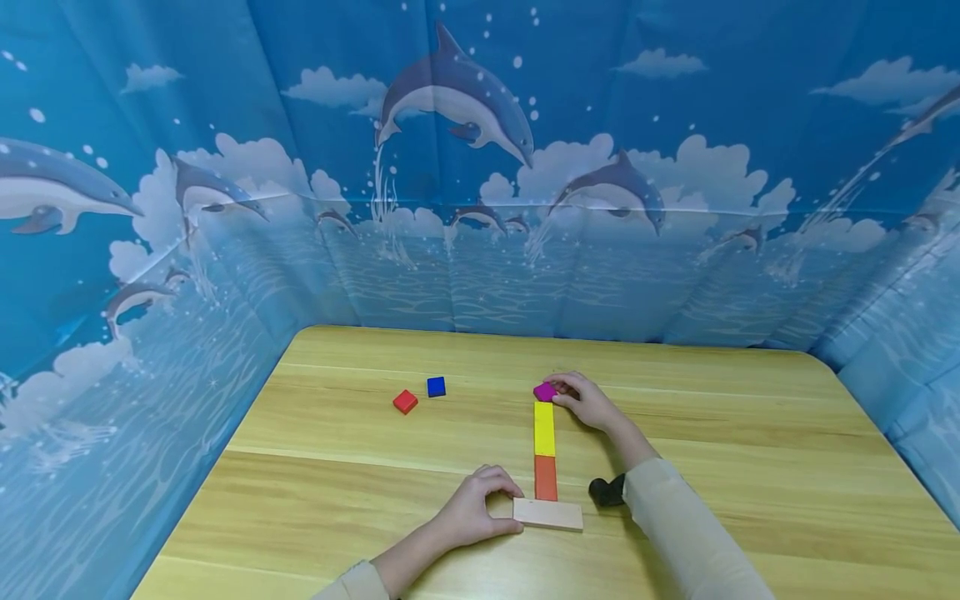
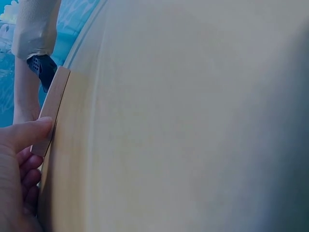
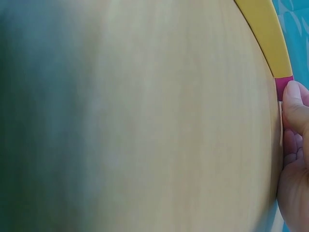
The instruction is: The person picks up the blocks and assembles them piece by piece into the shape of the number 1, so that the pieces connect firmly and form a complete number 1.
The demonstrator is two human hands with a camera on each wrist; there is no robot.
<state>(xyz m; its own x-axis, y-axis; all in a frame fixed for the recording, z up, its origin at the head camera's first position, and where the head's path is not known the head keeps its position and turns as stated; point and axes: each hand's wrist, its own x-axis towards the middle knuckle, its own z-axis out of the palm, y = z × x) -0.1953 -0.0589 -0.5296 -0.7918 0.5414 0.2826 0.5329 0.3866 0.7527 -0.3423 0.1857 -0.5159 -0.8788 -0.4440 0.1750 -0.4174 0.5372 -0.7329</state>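
- Taking the yellow block as landmark, the step in hand looks like setting the magenta block at its far end, to lengthen a straight row
- The right hand pinches the magenta block between thumb and fingers; the right wrist view shows it up against the yellow block, and from the head it sits slightly turned
- The left hand grips the left end of the wooden block, which lies crosswise on the near side of the yellow block, past the orange block that joins its near end
- The next move seems to call for squaring the magenta block to the yellow block, then an easy release without nudging the row, while the left hand steadies the base
- The blue block and red block, 2 loose pieces, lie left of the yellow block's far end, red farther off
- Open room: bare surface between the yellow block and those 2, and a strip beyond it before the far edge and the curtain
- Right of the yellow block, the right forearm and a dark object by the sleeve narrow the way
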